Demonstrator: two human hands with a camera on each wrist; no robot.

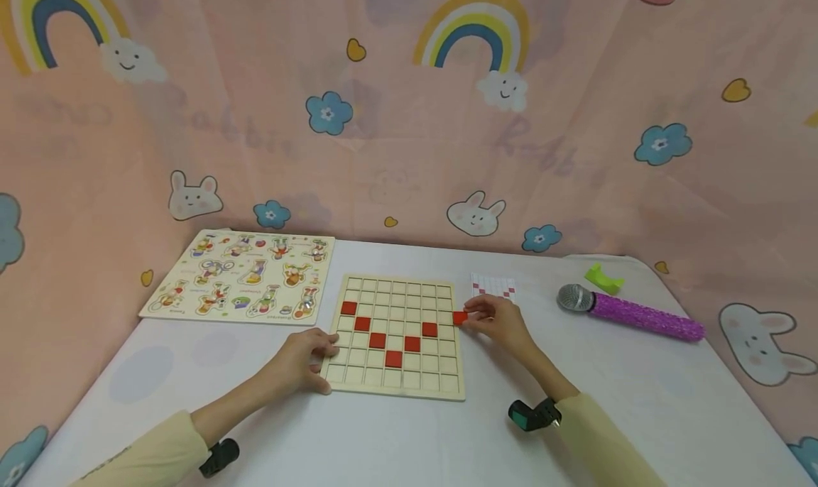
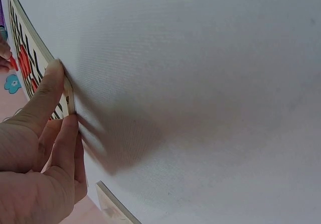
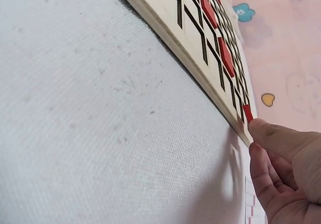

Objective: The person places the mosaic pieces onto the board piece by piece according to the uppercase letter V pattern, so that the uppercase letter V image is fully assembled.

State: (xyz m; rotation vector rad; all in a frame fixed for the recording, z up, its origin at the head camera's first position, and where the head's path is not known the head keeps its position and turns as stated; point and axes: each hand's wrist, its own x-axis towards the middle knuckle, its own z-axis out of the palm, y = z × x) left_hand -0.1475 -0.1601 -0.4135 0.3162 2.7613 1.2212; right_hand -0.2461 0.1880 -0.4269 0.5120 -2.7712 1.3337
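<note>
A square wooden grid board (image 1: 358, 373) lies on the table, with several red square tiles (image 1: 393, 359) set in a V shape in its cells. My left hand (image 1: 297, 359) holds the board by its near left corner; in the left wrist view the thumb (image 2: 47, 91) lies along one edge and the fingers along the other. At the board's right edge my right hand (image 1: 501, 324) pinches another red tile (image 1: 459, 318) between thumb and fingertips. That tile overlaps the board's far part in the right wrist view, its outer end hidden by the thumb (image 3: 276, 136).
Behind the right hand lies a small pattern card (image 1: 492, 284) with red squares. A picture puzzle board (image 1: 236, 277) sits at the back left. To the right are a purple glittery microphone (image 1: 639, 318) and a lime-green curved piece (image 1: 603, 280). A printed pink cloth hangs behind.
</note>
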